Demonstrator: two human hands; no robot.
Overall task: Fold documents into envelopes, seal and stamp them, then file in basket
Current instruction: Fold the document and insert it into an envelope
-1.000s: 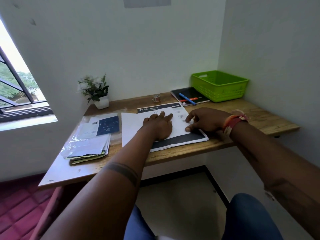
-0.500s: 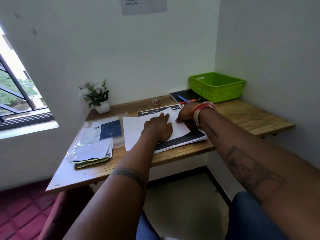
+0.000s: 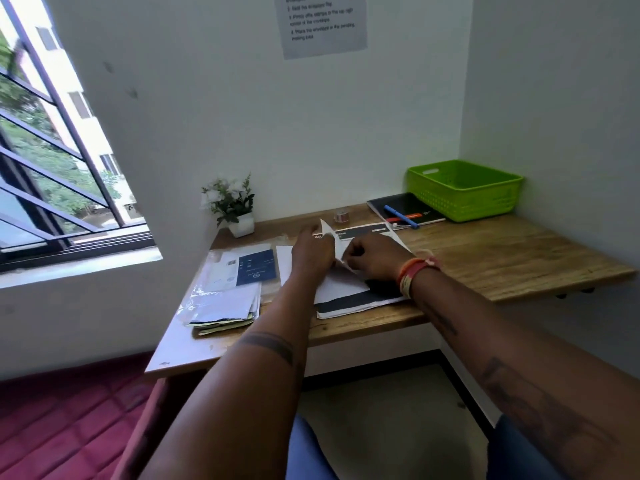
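A white sheet of paper [image 3: 341, 284] lies on a stack of printed documents [image 3: 360, 303] in the middle of the wooden desk [image 3: 502, 258]. Its far corner stands lifted off the stack. My right hand [image 3: 372, 258] pinches that raised part of the sheet. My left hand [image 3: 311, 254] lies on the sheet just left of the lifted corner; its fingers are partly hidden by the paper. A pile of envelopes in clear plastic [image 3: 228, 289] sits to the left. The green basket [image 3: 464, 188] stands at the desk's back right corner.
A black notebook [image 3: 405, 209] with a blue pen [image 3: 398, 216] and an orange pen lies beside the basket. A small tape roll [image 3: 342, 216] and a potted white flower [image 3: 233, 206] stand near the wall. A printed notice [image 3: 323, 24] hangs above.
My right hand has moved left onto the sheet and lifted its far corner up. My left hand slid toward the far edge. The camera has tilted up, showing more wall.
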